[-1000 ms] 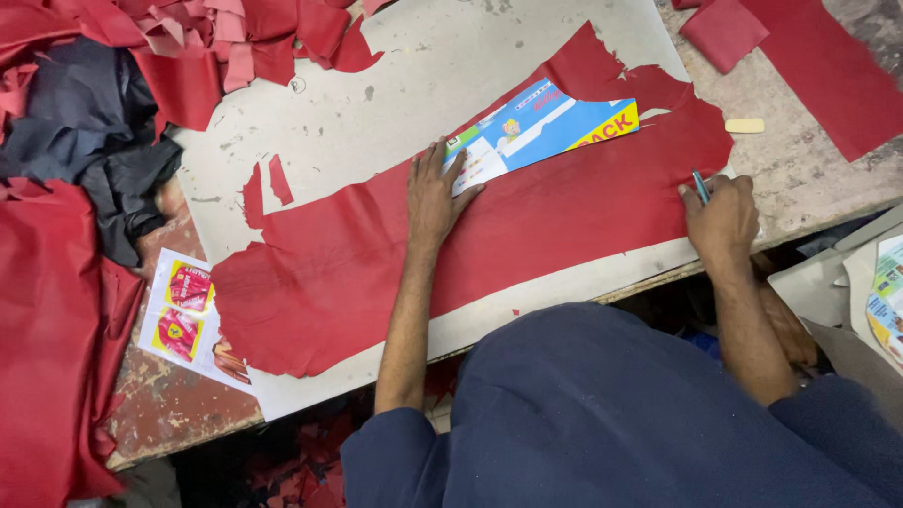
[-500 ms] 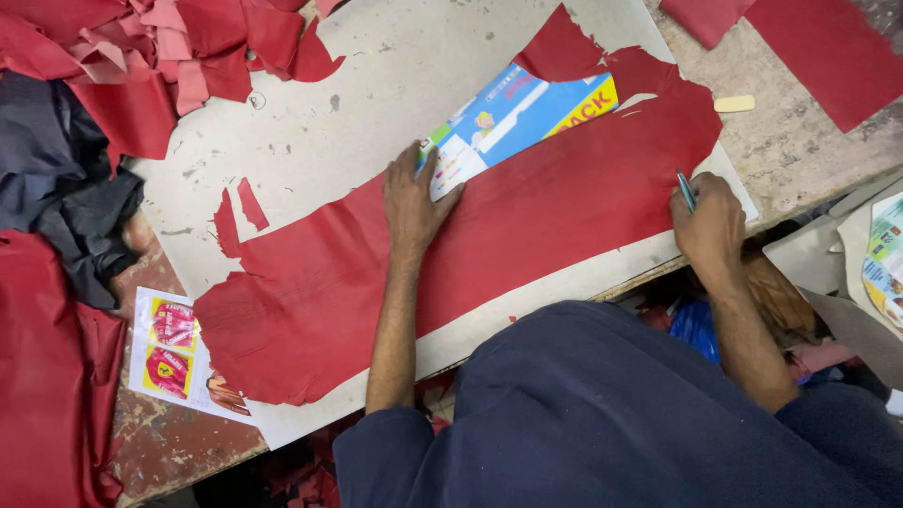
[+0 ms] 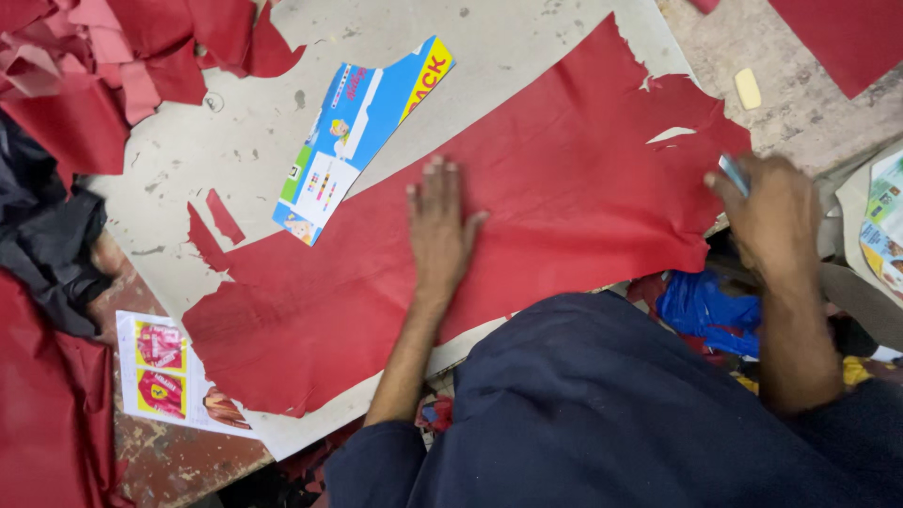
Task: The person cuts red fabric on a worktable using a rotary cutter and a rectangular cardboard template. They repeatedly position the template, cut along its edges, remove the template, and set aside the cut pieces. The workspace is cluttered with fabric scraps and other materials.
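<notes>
Smoothing the red leather sheet (image 3: pixel 527 245) on the pale cutting board (image 3: pixel 527 56), no cut line visible yet.
The left hand (image 3: pixel 440 230) lies flat on it, fingers spread and holding nothing; the right hand (image 3: pixel 767 221) is clenched around a small tool (image 3: pixel 734 174) at the sheet's torn right edge. The blue card template (image 3: pixel 362 132) lies just beside the sheet, apart from both hands.

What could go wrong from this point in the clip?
The left hand lies flat on the red leather sheet while the right hand grips a thin tool at its torn edge; a slip might nick the fingers. The printed card template lies loose, half off the sheet, and may shift.
</notes>
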